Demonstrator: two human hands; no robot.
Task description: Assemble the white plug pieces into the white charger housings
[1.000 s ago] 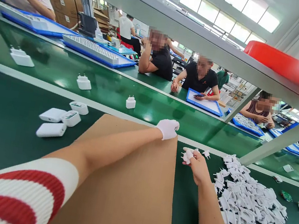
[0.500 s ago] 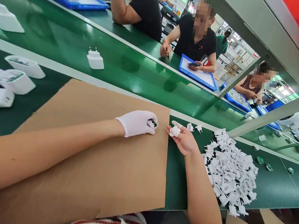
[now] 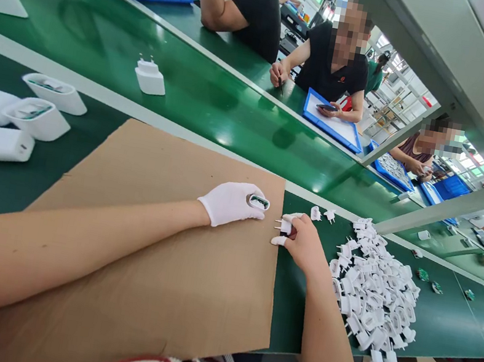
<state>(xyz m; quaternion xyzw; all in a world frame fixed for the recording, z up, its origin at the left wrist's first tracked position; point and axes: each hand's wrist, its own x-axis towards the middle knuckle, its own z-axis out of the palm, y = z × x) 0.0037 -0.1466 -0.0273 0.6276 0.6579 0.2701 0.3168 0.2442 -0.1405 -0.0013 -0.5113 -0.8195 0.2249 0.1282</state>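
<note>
Your white-gloved left hand is closed around a white plastic charger shell. The shell's open end shows a green board inside, and it rests near the far right corner of the brown cardboard sheet. Just beside it, not touching, your bare right hand pinches a small white two-pin plug cap, pins pointing towards the shell. A heap of white plug caps lies on the green bench to your right, and several open white shells sit to your far left.

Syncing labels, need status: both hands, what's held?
Gloved left hand shut on charger shell; right hand shut on plug insert; loose inserts piled right of it.
</note>
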